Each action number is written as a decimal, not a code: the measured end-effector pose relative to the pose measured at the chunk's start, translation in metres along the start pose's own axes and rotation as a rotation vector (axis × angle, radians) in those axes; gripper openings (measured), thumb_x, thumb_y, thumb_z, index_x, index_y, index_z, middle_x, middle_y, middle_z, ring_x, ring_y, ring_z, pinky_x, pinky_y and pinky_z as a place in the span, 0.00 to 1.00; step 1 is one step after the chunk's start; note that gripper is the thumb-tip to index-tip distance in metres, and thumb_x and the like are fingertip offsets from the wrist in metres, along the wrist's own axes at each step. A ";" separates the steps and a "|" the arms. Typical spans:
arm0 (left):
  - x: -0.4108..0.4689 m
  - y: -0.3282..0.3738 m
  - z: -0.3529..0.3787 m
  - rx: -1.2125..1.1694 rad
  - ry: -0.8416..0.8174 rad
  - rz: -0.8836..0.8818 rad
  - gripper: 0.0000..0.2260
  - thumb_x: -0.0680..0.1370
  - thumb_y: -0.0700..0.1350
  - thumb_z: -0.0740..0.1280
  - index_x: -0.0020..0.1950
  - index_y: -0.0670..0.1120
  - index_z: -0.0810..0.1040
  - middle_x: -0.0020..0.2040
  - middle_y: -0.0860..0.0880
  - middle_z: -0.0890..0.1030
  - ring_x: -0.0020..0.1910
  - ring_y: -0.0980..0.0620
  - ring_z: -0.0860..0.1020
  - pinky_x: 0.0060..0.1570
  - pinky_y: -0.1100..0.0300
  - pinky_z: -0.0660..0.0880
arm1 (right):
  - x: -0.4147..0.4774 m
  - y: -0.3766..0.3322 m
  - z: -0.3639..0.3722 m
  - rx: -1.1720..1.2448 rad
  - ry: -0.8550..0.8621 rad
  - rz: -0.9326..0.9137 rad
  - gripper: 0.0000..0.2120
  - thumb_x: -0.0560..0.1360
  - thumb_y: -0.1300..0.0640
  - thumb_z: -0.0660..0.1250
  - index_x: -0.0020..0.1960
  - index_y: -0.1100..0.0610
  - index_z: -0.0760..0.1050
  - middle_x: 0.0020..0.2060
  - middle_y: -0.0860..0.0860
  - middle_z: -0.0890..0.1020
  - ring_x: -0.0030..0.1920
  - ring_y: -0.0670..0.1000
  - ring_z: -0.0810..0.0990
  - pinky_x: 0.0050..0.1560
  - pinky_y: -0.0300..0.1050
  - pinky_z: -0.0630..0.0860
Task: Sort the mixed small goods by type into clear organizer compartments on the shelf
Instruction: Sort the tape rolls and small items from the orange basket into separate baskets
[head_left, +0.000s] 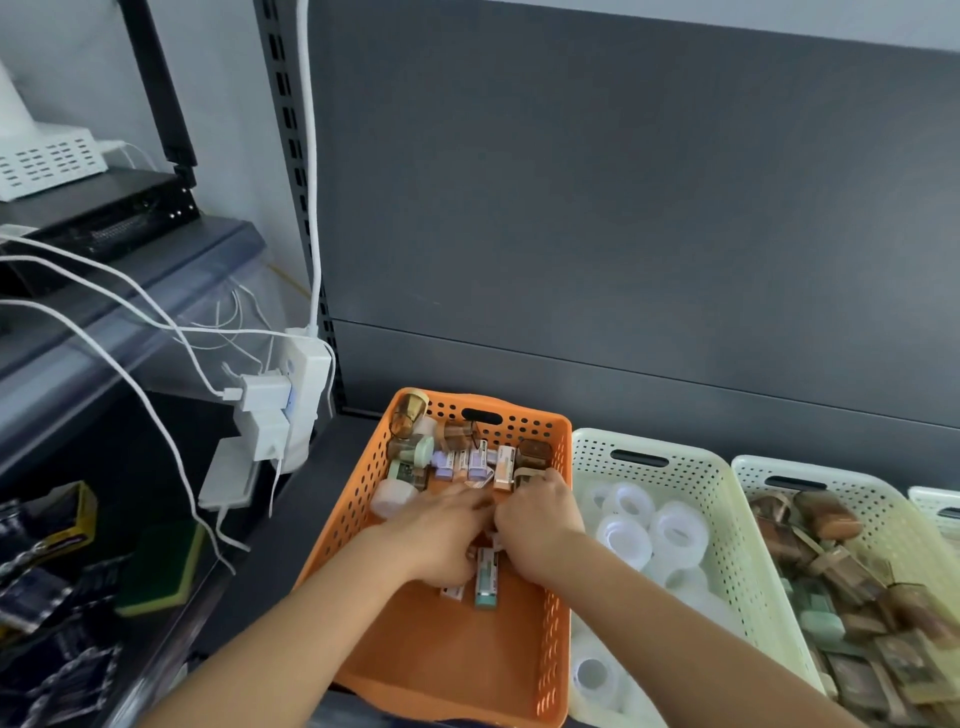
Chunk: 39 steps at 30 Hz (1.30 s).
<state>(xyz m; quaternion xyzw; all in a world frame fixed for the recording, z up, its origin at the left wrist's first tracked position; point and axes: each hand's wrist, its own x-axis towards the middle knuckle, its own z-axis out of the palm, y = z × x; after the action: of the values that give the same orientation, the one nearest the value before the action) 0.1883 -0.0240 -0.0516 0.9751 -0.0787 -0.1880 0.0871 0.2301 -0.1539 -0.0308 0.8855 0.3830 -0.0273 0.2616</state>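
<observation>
Orange basket (353, 499) sat on the dark shelf (291, 519), leftmost in the row, w/ both your hands down inside it, approx. mid-basket. Your left hand (441, 530) lay palm down, fingers stretched out fairly flat and aimed at the far right, resting on the goods (467, 460). Your right hand (540, 525) was just beside it, knuckles up, fingers bent down into the pile; couldn't tell whether it pinched anything. The two hands were near touching at the fingertips.

Most of the goods were heaped at the basket's far end: small boxes w/ lilac and peach labels, amber-brown packs, a white round cap (389, 499) against the left wall. A teal box (487, 577) lay lengthwise between your wrists, partly under the hands, w/ a smaller box just left of it. The near end showed bare orange floor.

Right of it, touching side to side, stood a cream basket (597, 452) holding clear tape rolls (675, 530). Next along, a 3rd basket (753, 467) was packed w/ brown packs (831, 571) and some pale green ones. A 4th showed only at the frame edge.

Off to the left, a white power strip (306, 379) hung by the shelf upright w/ white cables (156, 322) plugged in, and a green-yellow sponge (161, 566) lay lower down.
</observation>
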 end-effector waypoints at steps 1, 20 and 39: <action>-0.003 -0.003 -0.001 0.042 -0.019 -0.008 0.32 0.70 0.54 0.69 0.72 0.56 0.62 0.69 0.52 0.63 0.69 0.49 0.60 0.60 0.40 0.66 | -0.001 0.001 -0.001 0.017 -0.004 -0.010 0.09 0.78 0.58 0.59 0.54 0.55 0.76 0.51 0.53 0.80 0.53 0.56 0.76 0.51 0.48 0.65; -0.040 -0.012 0.007 -0.438 -0.107 -0.331 0.12 0.75 0.44 0.69 0.57 0.45 0.74 0.41 0.44 0.82 0.35 0.45 0.83 0.34 0.55 0.81 | -0.003 -0.032 -0.004 0.738 -0.124 -0.110 0.22 0.68 0.52 0.72 0.59 0.53 0.70 0.54 0.54 0.79 0.55 0.57 0.77 0.52 0.49 0.74; 0.004 0.083 -0.050 -1.121 0.348 0.069 0.03 0.79 0.43 0.66 0.51 0.49 0.77 0.36 0.52 0.79 0.28 0.56 0.76 0.26 0.63 0.69 | -0.083 0.082 0.014 1.403 0.566 0.461 0.13 0.68 0.54 0.76 0.48 0.47 0.75 0.32 0.43 0.77 0.29 0.39 0.72 0.34 0.37 0.70</action>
<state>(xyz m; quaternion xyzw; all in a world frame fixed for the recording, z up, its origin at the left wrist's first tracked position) 0.2006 -0.0984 0.0093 0.7936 0.0163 -0.0352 0.6072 0.2305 -0.2627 0.0138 0.8741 0.1353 0.0188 -0.4662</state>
